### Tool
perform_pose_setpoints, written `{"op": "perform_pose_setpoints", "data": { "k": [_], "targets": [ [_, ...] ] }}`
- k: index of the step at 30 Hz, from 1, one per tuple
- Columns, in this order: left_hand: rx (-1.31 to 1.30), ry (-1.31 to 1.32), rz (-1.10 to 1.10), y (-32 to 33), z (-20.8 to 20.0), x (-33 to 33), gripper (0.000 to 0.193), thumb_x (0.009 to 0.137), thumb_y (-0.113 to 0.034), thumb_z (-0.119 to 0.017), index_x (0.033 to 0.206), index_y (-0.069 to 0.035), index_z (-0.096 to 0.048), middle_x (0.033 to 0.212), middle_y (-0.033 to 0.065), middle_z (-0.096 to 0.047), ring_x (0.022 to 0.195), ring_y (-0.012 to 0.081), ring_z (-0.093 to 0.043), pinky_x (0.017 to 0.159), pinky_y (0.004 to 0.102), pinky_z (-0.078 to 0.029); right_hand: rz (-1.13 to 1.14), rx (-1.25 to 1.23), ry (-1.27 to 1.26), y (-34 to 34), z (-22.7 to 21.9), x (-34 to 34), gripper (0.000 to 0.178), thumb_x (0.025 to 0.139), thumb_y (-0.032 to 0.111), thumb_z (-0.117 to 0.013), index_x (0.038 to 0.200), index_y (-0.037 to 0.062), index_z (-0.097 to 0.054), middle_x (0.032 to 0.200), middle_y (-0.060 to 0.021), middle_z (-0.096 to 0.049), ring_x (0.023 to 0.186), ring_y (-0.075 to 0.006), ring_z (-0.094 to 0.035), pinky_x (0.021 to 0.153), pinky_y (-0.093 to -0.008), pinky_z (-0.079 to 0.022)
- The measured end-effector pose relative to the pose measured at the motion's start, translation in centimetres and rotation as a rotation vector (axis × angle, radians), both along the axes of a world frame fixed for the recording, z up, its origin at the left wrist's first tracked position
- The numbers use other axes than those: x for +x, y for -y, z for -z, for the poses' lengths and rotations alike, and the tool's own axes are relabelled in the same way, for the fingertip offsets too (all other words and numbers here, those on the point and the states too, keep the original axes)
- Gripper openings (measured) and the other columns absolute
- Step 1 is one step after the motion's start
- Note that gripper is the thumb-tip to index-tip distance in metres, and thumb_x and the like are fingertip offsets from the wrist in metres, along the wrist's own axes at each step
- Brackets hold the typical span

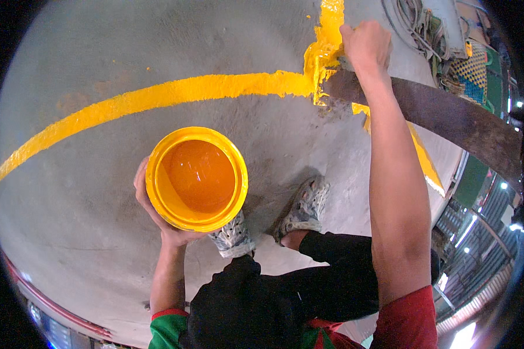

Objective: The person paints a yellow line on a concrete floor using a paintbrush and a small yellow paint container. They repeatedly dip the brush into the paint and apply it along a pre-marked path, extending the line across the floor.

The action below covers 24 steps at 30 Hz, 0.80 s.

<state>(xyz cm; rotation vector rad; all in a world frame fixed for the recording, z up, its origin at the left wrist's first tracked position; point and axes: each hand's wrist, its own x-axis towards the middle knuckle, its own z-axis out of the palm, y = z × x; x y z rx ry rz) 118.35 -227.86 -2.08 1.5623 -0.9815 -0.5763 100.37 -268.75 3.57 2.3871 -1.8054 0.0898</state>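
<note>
Left hand [153, 213] clasped the yellow paint bucket [242, 180], centre-left, best kept steady; right hand [368, 45], upper right, grip unclear, was beside the painted floor line [330, 29].

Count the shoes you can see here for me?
2. One patterned shoe shows beyond the lower right rim of the yellow paint bucket, which partly covers it; the second shoe is farther right on the grey floor. Others could be hidden.

I am cupping my left hand [156, 217] in a wide curve, the left forearm [168, 276] pointing forward. I am reaching farther out with my right arm [399, 192], my right hand [369, 45] making a fist.
</note>
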Motion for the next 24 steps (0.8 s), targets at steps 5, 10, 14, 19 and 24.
{"op": "perform_pose_setpoints", "data": {
  "k": [5, 10, 14, 19, 24],
  "targets": [
    [0.022, -0.012, 0.006, 0.2, 0.2, -0.1, 0.141, 0.049, -0.051, -0.098, 0.156, -0.009, -0.017, 0.156, 0.0156, -0.03, 0.142, 0.0337, -0.038, 0.118, 0.0532, -0.033, 0.0, 0.049, 0.009, -1.2, -0.5, 0.3, 0.039, 0.082, 0.034, -0.07, 0.088, -0.0044, -0.075, 0.082, -0.0296, -0.07, 0.084, -0.0447, -0.071, 0.079, -0.0493, -0.057],
    [0.0, -0.03, -0.005, -0.1, 0.2, -0.5, 0.139, 0.049, -0.052, -0.097, 0.156, -0.008, -0.019, 0.155, 0.0154, -0.032, 0.142, 0.0336, -0.039, 0.118, 0.0526, -0.034, 0.088, 0.222, 0.053, 0.6, -1.8, -0.6, 0.037, 0.085, 0.035, -0.066, 0.082, -0.0007, -0.076, 0.075, -0.0231, -0.071, 0.075, -0.0376, -0.073, 0.075, -0.0455, -0.058],
    [-0.005, -0.009, -0.024, -0.3, 0.1, -0.6, 0.139, 0.049, -0.053, -0.097, 0.156, -0.008, -0.02, 0.154, 0.0153, -0.032, 0.141, 0.0335, -0.04, 0.119, 0.052, -0.034, -0.116, -0.076, -0.17, -0.1, 0.0, -0.3, 0.038, 0.086, 0.037, -0.063, 0.082, 0.0022, -0.077, 0.066, -0.0159, -0.071, 0.07, -0.0311, -0.074, 0.072, -0.042, -0.058],
    [0.003, 0.051, -0.043, -0.6, 0.0, -0.9, 0.138, 0.05, -0.053, -0.097, 0.156, -0.008, -0.02, 0.155, 0.0155, -0.032, 0.142, 0.0332, -0.04, 0.119, 0.0519, -0.033, -0.068, 0.197, 0.01, -1.4, -1.6, -0.8, 0.035, 0.084, 0.035, -0.066, 0.082, 0.0014, -0.077, 0.074, -0.0229, -0.071, 0.076, -0.0398, -0.072, 0.077, -0.0459, -0.057],
    [0.024, 0.081, -0.041, -0.6, -0.5, -1.1, 0.137, 0.05, -0.052, -0.097, 0.156, -0.009, -0.021, 0.156, 0.0156, -0.031, 0.142, 0.0334, -0.039, 0.118, 0.0519, -0.034, -0.166, 0.064, -0.025, -1.1, -2.1, -0.2, 0.036, 0.085, 0.034, -0.064, 0.085, 0.0005, -0.076, 0.079, -0.024, -0.072, 0.077, -0.0406, -0.072, 0.079, -0.0473, -0.056]
  ]
}}
